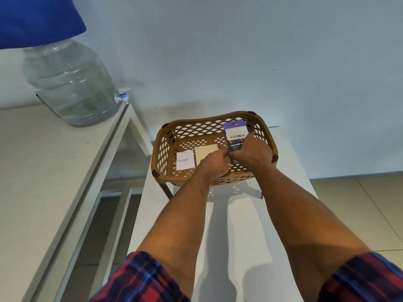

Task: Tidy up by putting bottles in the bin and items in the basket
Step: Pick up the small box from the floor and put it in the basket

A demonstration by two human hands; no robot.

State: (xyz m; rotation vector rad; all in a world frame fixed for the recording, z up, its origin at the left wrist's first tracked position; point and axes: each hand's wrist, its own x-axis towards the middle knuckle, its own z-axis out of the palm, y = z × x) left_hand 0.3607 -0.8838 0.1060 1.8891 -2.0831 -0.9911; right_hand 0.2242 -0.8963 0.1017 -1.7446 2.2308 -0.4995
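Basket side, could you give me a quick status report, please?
Right hand grips purple packet over brown basket. Left hand pinches its lower edge. Two cards already inside. Nothing blocking.

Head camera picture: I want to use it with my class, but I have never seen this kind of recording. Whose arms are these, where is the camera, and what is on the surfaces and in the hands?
There is no machine here. A person wears one wide-angle camera on the head, so you look down along their own two bare arms. The right hand grips a purple packet with a barcode, upright over a brown basket. The left hand meets it at the packet's lower edge; whether it pinches the packet is hidden. In the basket lie a white note and a beige card. The basket stands on a white table. On the higher counter to the left stands a big clear water jug with a tap.
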